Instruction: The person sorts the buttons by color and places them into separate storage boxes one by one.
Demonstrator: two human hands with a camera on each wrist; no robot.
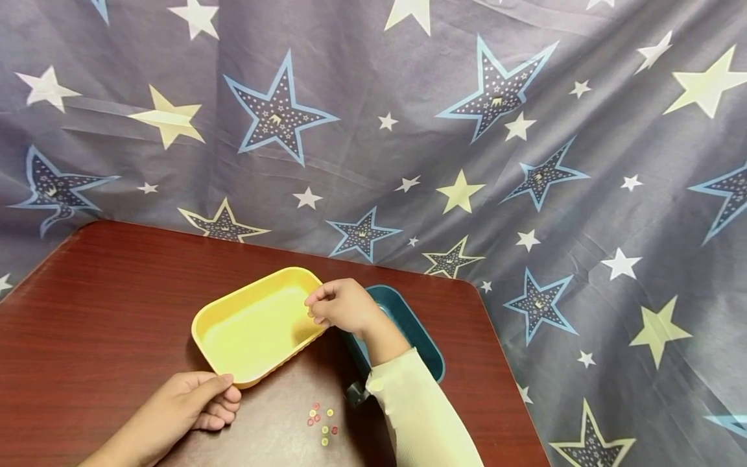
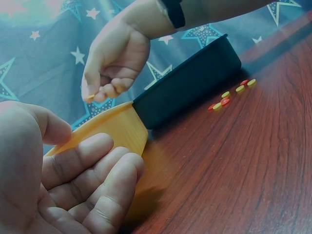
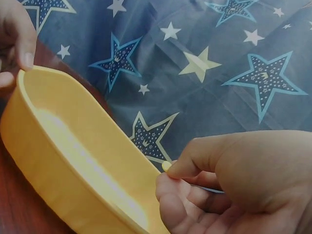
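Left hand: grips the near left corner of the yellow tray, thumb on the rim, fingers [image 2: 85, 151] outside the wall; left hand point [image 1: 198, 400].
Right hand [image 1: 344, 305]: pinches a single yellow button [image 3: 166, 166] between thumb and forefinger, above the right end of the yellow tray.
Yellow tray [image 1: 251, 331]: centre-left on the table [image 1: 117, 292]; bare inner floor visible.
Dark teal tray [image 1: 421, 340]: right of the yellow tray, partly hidden by the right forearm; contact between trays cannot be confirmed.
Loose buttons [image 1: 325, 430]: red and yellow, scattered on the table, near side, between left hand and right sleeve [image 1: 420, 408].
Backdrop: star-printed grey cloth [image 1: 373, 181], far side and right.
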